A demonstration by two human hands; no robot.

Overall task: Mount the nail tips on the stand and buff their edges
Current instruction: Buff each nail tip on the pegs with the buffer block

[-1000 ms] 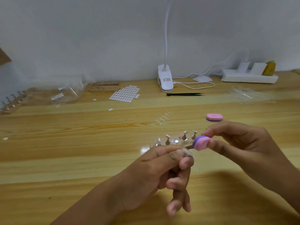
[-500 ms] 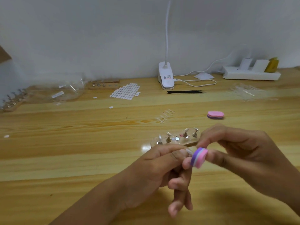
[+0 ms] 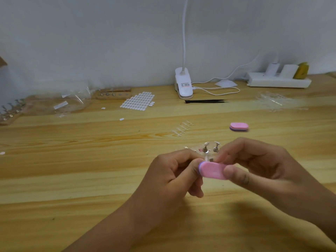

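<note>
Head view. The right hand [image 3: 263, 170] pinches a pink-and-purple oval foam buffer block [image 3: 212, 170] between thumb and fingers, with the pink face toward the camera. The left hand [image 3: 172, 179] has its fingers curled and its thumb and forefinger closed together at the block's left end. Whatever they grip is hidden or too blurred to identify. Both hands hover above the light wooden tabletop [image 3: 91, 170]. Just behind them stands the clear acrylic stand with metal pegs [image 3: 210, 150], partly covered by the fingers. Farther back lie a strip of clear nail tips [image 3: 182, 128] and, to its right, a second pink-and-purple buffer block [image 3: 239, 126]. Along the wall are a white clip lamp [image 3: 183, 84], black tweezers [image 3: 205, 101] and a sheet of white oval adhesive tabs [image 3: 138, 100].
</note>
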